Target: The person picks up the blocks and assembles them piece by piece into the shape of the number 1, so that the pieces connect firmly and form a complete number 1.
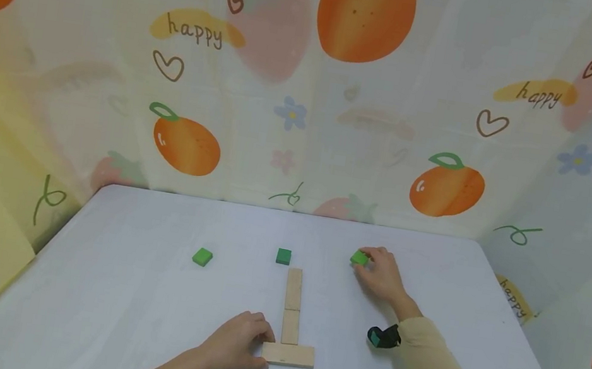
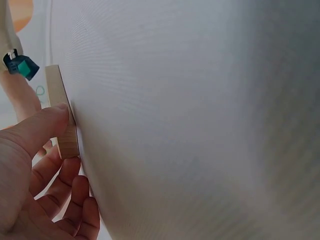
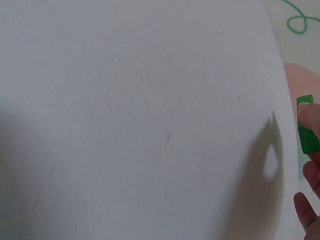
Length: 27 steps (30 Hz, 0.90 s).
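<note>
In the head view my left hand [image 1: 237, 345] pinches the left end of a plain wooden block [image 1: 288, 355] that lies crosswise. The left wrist view shows the thumb on one side of this wooden block [image 2: 57, 90] and fingers at its end. From its far side, two more wooden blocks [image 1: 294, 289] run end to end away from me. Farther right, my right hand [image 1: 381, 275] holds a bright green block [image 1: 359, 258] between thumb and fingers. That green block [image 3: 307, 127] is at the right edge of the right wrist view, the hand's shadow falling on the cloth.
A darker green block [image 1: 283, 256] lies just beyond the wooden row, and another bright green block [image 1: 202, 257] lies to the left. All are on a white-covered table [image 1: 101, 296]. A fruit-patterned curtain [image 1: 256, 140] hangs behind the table. A black wrist device [image 1: 384, 337] sits at the right wrist.
</note>
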Each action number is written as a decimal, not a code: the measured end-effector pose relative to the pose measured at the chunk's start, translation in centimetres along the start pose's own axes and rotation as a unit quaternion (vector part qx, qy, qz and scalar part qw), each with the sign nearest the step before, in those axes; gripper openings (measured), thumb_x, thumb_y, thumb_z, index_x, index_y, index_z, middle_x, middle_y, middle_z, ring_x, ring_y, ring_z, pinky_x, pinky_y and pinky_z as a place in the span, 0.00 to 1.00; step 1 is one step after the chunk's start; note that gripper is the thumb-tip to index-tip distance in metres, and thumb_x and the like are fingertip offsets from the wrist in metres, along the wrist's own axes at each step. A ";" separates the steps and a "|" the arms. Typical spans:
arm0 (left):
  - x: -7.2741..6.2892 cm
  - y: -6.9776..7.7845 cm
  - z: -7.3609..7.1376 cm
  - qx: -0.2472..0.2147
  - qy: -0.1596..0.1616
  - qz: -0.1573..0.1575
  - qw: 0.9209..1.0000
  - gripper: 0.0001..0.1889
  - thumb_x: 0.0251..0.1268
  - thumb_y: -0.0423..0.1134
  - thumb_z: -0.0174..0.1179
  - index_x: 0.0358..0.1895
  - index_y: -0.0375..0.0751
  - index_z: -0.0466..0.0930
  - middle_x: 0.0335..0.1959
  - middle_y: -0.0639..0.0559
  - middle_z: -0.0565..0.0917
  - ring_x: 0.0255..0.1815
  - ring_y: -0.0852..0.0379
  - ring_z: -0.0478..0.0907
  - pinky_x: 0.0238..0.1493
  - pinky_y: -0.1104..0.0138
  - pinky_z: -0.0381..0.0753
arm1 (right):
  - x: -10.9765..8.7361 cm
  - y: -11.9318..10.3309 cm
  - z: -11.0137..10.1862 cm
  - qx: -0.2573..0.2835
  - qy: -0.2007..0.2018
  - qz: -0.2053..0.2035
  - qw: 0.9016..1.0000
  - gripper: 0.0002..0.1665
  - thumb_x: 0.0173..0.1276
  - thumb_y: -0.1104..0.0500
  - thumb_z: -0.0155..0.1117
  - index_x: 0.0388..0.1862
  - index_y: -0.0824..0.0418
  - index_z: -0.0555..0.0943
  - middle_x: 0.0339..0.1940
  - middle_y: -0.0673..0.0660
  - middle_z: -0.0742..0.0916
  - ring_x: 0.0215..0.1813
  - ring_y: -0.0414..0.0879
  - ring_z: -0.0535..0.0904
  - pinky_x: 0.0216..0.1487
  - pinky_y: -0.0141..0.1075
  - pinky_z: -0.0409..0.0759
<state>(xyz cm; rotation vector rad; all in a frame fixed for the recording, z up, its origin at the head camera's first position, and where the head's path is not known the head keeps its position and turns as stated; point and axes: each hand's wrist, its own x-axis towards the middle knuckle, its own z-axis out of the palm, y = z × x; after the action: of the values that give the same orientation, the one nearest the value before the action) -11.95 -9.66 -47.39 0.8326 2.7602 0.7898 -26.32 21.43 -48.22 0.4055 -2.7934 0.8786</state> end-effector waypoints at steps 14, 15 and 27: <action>0.1 -0.1 0.0 0.005 -0.003 -0.005 1.000 0.15 0.39 0.45 0.73 0.34 0.52 0.81 0.30 0.68 0.74 0.33 0.70 0.66 0.37 0.73 0.72 | 1.0 -2.4 2.0 -0.005 -0.030 -0.006 1.000 0.22 0.57 0.59 0.64 0.51 0.65 0.77 0.45 0.61 0.80 0.49 0.54 0.72 0.49 0.47 0.71; 0.1 -0.1 0.0 0.004 -0.002 -0.005 1.000 0.15 0.39 0.45 0.73 0.34 0.52 0.81 0.30 0.68 0.74 0.33 0.70 0.66 0.37 0.73 0.72 | 1.0 -2.5 2.1 -0.002 -0.030 -0.007 1.000 0.22 0.57 0.59 0.64 0.51 0.65 0.77 0.45 0.61 0.80 0.49 0.54 0.72 0.49 0.47 0.71; 0.0 -0.1 0.0 0.001 0.005 0.002 1.000 0.15 0.39 0.44 0.73 0.34 0.51 0.81 0.29 0.67 0.74 0.32 0.70 0.65 0.36 0.73 0.71 | 1.4 -3.6 3.4 0.004 -0.030 -0.041 0.999 0.21 0.55 0.62 0.65 0.49 0.64 0.78 0.44 0.59 0.82 0.48 0.52 0.73 0.50 0.46 0.70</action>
<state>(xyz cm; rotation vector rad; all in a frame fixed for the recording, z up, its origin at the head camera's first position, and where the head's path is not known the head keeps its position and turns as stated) -11.97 -9.72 -47.45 0.8357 2.7686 0.7945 -26.80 16.30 -48.71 0.5529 -2.8057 0.8745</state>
